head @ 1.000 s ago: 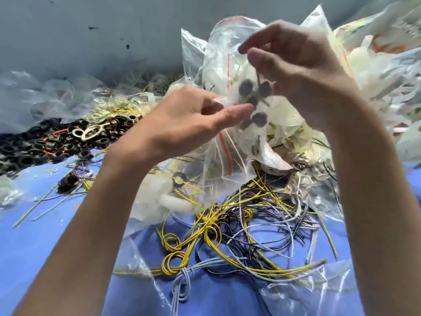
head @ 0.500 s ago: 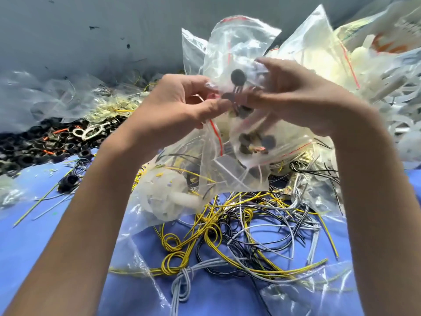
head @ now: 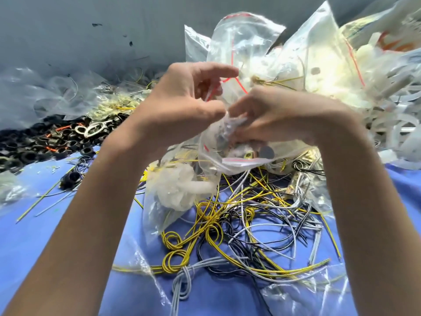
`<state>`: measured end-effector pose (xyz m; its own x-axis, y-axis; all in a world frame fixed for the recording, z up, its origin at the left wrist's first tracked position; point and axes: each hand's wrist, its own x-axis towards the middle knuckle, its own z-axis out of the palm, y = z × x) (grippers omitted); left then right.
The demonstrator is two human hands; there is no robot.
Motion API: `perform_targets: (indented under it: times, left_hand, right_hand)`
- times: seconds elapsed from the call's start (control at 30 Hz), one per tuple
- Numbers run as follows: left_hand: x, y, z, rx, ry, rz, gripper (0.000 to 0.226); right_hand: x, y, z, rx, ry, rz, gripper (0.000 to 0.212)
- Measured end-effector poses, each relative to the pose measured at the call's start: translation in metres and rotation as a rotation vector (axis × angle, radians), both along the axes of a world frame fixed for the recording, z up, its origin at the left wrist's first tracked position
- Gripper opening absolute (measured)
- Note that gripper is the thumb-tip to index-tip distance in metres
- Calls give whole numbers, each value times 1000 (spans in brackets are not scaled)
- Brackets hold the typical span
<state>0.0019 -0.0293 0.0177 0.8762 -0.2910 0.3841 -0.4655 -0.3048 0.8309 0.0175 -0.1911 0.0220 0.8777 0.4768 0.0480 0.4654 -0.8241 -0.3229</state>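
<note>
A small clear zip bag (head: 218,153) with a red seal line holds several flat grey discs and hangs in the air between my hands. My left hand (head: 182,103) pinches its crumpled top with thumb and fingers. My right hand (head: 273,117) grips the same crumpled plastic from the right, fingers curled into it. One grey disc (head: 267,152) shows through the bag's lower part. The hands nearly touch above a tangle of wires.
Yellow, grey and black wires (head: 239,229) lie tangled on the blue table (head: 34,236). A bag of white parts (head: 180,192) lies under my left wrist. Black rings (head: 45,142) are heaped at left. More clear bags (head: 319,60) pile up behind; a grey wall stands beyond.
Both hands have come down and closer together, bunching the small bag's top. The discs have slid to the bag's bottom, which now hangs lower.
</note>
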Motion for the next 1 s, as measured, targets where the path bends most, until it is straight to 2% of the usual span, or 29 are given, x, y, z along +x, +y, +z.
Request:
perform_targets:
  times: [0.07,0.1,0.13,0.2,0.23,0.3,0.37,0.43,0.47,0.57,0.6,0.63,0.67,0.73,0.77,0.8,0.87,0.93,1.0]
  left_hand:
    - [-5,-3,1,76,-22,-79,56]
    - [-7,-6,1,124,-45,-105,56]
    - [-9,-8,1,159,-68,-125,56]
    - [-12,-11,3,153,-95,-159,54]
    - [-13,-11,5,122,-96,-170,51]
    - [-14,-8,7,76,-101,-162,42]
    - [-10,-1,7,43,-98,-134,38]
    - [-9,3,8,29,-102,-109,39]
    - [-9,3,8,32,-113,-87,40]
    - [-7,5,8,27,-173,25,35]
    - [-6,7,8,19,-195,62,34]
    - [-5,9,8,15,-214,93,34]
    - [-4,11,9,24,-233,121,35]
    - [-3,14,9,84,-268,162,37]
    - [-2,16,8,127,-282,173,38]
    - [-2,17,8,182,-298,181,38]
    - [-1,19,7,332,-341,149,28]
    - [-5,18,7,487,-342,36,15]
    - [-9,15,6,603,-311,-56,30]
  right_hand:
    - [5,4,-5,-83,34,-96,12]
    - [7,4,-8,-22,57,-101,9]
    - [8,2,-9,108,100,-85,3]
    - [4,-5,-6,420,246,60,27]
    - [2,-9,-5,466,310,146,32]
    - [0,-13,-4,294,323,218,28]
    - [3,-10,-7,-44,214,215,30]
    - [3,-4,-4,-235,113,168,39]
    - [1,-2,-2,-183,103,172,39]
    - [-1,-6,2,282,197,212,24]
    - [-1,-7,3,348,220,225,26]
    - [-2,-6,3,337,230,227,28]
    - [-2,-5,0,244,216,222,28]
    - [1,0,-7,-51,139,208,23]
    - [3,3,-9,-126,95,183,23]
    - [3,5,-11,-124,71,161,24]
    - [4,6,-9,68,140,133,23]
    - [4,2,-6,185,168,140,12]
    - [4,-2,-3,173,97,176,10]
